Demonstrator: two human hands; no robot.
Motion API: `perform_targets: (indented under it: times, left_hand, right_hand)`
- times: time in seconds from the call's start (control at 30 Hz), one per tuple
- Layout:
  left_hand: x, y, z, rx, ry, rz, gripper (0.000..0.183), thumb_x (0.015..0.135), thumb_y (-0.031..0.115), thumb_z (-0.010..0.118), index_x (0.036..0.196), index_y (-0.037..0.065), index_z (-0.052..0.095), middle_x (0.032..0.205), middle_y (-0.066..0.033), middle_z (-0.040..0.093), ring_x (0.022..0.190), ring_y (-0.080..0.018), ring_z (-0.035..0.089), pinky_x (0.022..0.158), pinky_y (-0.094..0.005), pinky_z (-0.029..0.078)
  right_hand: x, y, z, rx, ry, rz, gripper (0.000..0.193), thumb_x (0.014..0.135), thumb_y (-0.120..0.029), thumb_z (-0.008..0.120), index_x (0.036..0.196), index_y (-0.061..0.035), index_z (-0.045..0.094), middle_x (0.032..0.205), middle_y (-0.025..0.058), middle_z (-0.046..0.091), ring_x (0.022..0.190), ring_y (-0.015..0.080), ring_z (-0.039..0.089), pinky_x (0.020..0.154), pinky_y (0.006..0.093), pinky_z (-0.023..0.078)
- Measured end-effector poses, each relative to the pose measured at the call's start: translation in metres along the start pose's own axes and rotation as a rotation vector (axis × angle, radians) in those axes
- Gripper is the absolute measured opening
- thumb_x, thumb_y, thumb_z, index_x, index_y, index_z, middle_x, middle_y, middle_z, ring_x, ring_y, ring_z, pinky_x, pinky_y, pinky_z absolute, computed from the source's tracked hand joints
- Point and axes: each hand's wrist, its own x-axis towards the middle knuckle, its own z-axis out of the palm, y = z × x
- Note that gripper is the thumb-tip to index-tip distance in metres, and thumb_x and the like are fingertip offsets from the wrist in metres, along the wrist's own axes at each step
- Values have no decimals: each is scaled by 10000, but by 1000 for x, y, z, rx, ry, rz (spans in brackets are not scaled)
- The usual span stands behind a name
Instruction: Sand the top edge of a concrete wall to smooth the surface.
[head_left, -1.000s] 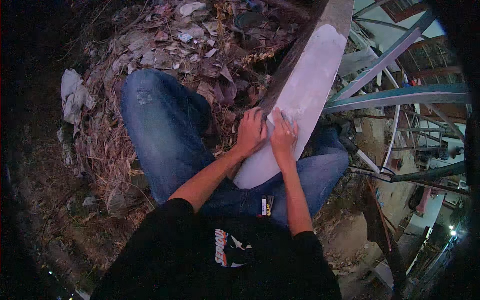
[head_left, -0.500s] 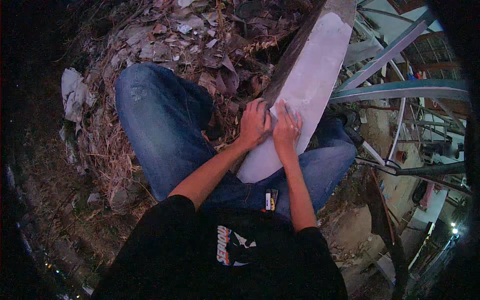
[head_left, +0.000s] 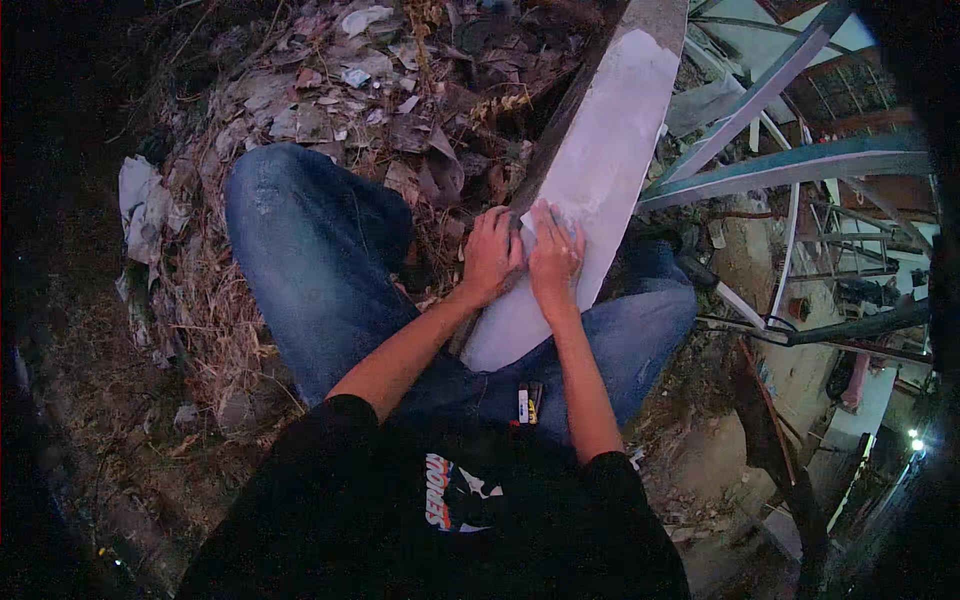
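Here, a white-coated board (head_left: 612,125) runs under and beyond the fingers, bent on the left hand (head_left: 490,260), straighter on the right hand (head_left: 554,265), their grip unclear to me.

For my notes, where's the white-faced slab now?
In the head view, the slab slants from the top edge, right of centre, down to the lap, left hand at its left edge, right hand on its face.
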Motion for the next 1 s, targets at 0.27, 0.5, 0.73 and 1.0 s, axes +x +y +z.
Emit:
perform_targets:
  times: [0.27,0.5,0.73,1.0]
  left_hand:
    - [1,-5,3,-1,-4,26,321,886,116,546,1161,-49,563,1225,-220,546,1119,-405,528,962,-466,444]
    - [0,-8,4,-14,-2,34,315,881,93,545,1149,-71,569,1202,-237,553,1088,-408,539,964,-456,441]
    - [2,-3,1,-37,-28,7,340,871,138,550,1151,-55,564,1204,-211,553,1095,-394,538,926,-461,469]
    - [-1,-3,5,-44,13,-14,350,874,125,535,1171,-59,557,1207,-219,550,1099,-397,534,930,-468,466]
  right_hand:
    - [-1,4,-4,140,12,-5,555,853,-138,622,1393,-86,507,1441,47,522,1306,216,506,1154,485,244]
    - [0,9,0,206,19,3,619,795,-118,659,1393,-83,506,1450,53,515,1279,214,531,1141,484,254]
    - [0,8,0,228,84,17,615,791,-93,669,1386,-76,513,1380,64,578,1221,233,576,1117,492,285]
    - [-2,5,-2,254,43,60,580,827,-154,678,1381,-90,518,1368,82,584,1226,263,567,1128,512,262]
